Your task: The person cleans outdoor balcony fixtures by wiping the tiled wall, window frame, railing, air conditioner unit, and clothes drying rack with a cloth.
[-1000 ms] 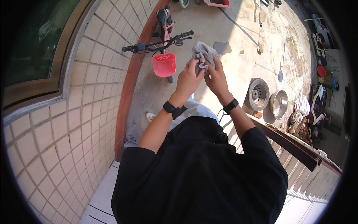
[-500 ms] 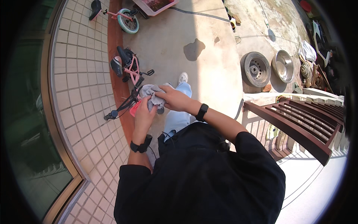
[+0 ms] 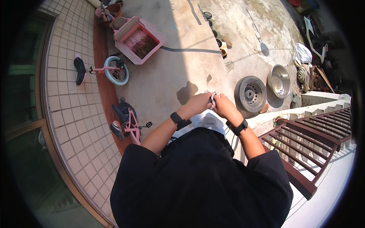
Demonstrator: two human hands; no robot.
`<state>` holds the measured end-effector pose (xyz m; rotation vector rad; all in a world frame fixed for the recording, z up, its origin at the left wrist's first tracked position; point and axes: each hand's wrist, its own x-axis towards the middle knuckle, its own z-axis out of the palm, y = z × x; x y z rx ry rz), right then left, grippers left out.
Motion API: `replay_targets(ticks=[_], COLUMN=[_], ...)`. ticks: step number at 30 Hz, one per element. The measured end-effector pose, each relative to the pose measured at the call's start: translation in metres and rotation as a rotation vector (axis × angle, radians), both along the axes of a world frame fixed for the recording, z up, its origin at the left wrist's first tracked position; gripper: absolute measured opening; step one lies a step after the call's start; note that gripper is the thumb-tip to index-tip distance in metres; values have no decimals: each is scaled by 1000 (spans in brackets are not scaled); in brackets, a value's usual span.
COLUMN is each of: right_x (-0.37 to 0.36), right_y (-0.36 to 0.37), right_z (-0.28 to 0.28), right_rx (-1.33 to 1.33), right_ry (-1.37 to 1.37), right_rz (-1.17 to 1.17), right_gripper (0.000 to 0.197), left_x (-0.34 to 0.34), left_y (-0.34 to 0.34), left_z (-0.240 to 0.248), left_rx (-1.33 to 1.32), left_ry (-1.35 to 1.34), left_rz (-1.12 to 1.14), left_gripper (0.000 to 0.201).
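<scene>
Outdoor concrete floor (image 3: 159,81), tiled wall (image 3: 68,98) past its L edge, wheel (image 3: 250,93) and steel basin (image 3: 279,81) toward the R. A moment ago your greyish cloth (image 3: 213,100) was a loose wad over the pink bike (image 3: 132,127); now it's a tight bunch btwn your hands, mid-air above the floor, just R of the dark patch (image 3: 186,93) in view. L fingers (image 3: 208,98) & R fingers (image 3: 219,100) both clenched on it, nearly meeting. Means a firmer two-handed hold, prob.; can't tell if it's wet.
</scene>
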<state>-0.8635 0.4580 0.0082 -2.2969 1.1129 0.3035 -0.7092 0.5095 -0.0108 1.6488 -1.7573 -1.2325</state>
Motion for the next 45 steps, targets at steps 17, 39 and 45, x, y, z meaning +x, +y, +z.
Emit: replay_targets(ticks=[17, 39, 45], right_x=[271, 621, 731], right_y=[-308, -587, -661], right_z=[24, 33, 57], right_rx=[-32, 525, 509], right_ry=[-657, -520, -650], right_rz=[313, 730, 774], right_gripper=[59, 54, 53], left_x=[243, 540, 612], left_y=[-228, -462, -529], left_z=[64, 63, 75], left_rx=[-313, -134, -330], left_ry=[-117, -268, -24], left_rz=[766, 1069, 1255], left_gripper=[34, 33, 42])
